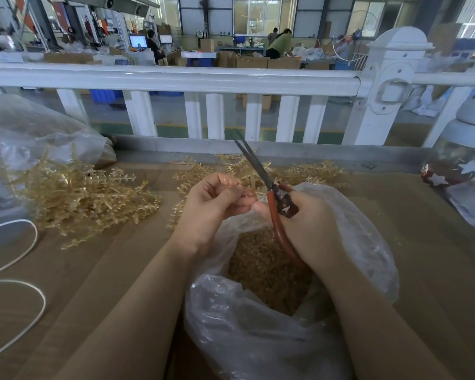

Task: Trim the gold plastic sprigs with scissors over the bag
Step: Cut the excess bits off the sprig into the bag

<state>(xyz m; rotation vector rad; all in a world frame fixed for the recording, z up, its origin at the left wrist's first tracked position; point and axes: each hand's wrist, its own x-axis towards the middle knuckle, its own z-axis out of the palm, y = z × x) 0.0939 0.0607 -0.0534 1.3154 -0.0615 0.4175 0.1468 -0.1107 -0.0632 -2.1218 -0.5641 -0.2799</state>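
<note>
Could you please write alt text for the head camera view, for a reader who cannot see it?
A person's right hand holds red-handled scissors beside a gold sprig pinched in the left hand, above an open clear bag of gold trimmings. More sprigs lie piled on the brown table.

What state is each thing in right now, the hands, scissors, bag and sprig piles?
left hand: pinches a sprig over the bag
right hand: grips the scissors
scissors: blades nearly closed, pointing up and away
bag: open, holding gold trimmings
left pile: loose on the table, spilling from a clear sack
far pile: loose behind the hands
cord: looped on the table
</note>
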